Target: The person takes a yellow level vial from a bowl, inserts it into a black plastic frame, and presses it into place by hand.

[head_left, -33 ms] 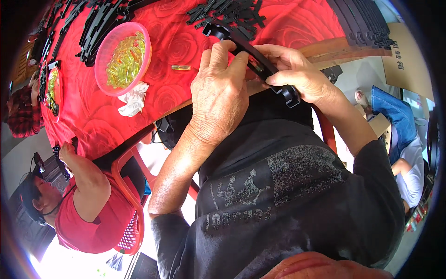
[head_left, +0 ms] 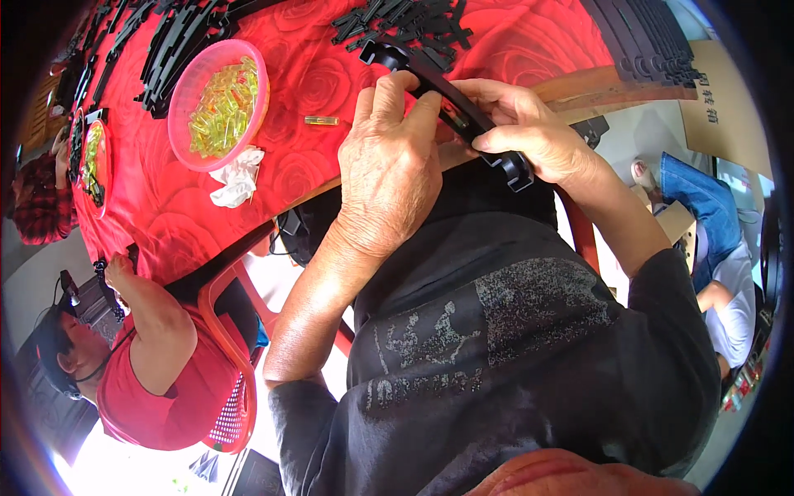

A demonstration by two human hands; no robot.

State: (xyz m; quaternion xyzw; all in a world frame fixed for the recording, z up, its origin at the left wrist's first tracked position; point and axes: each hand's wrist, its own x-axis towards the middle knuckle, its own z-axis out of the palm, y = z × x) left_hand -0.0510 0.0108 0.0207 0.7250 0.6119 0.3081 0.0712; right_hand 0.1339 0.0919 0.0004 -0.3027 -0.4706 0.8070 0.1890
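A long black plastic bar (head_left: 432,80) with curved, hooked ends slants between my hands above the near table edge. My left hand (head_left: 389,169) is closed on its upper left part, with the thumb and fingertips against it. Round the lower right part, my right hand (head_left: 533,136) is closed with the thumb pressed on the bar. A small clear piece (head_left: 453,114) shows at the middle of the bar; its seating is partly hidden. Left of my left hand, a single yellowish vial (head_left: 321,121) lies on the red tablecloth (head_left: 318,83).
A pink bowl (head_left: 175,124) of yellow vials (head_left: 222,112) stands left, beside crumpled white tissue (head_left: 237,178). Black strips lie in a heap (head_left: 405,25) and a neat row (head_left: 641,37). A person in red (head_left: 165,364) sits left; a cardboard box (head_left: 728,107) stands right.
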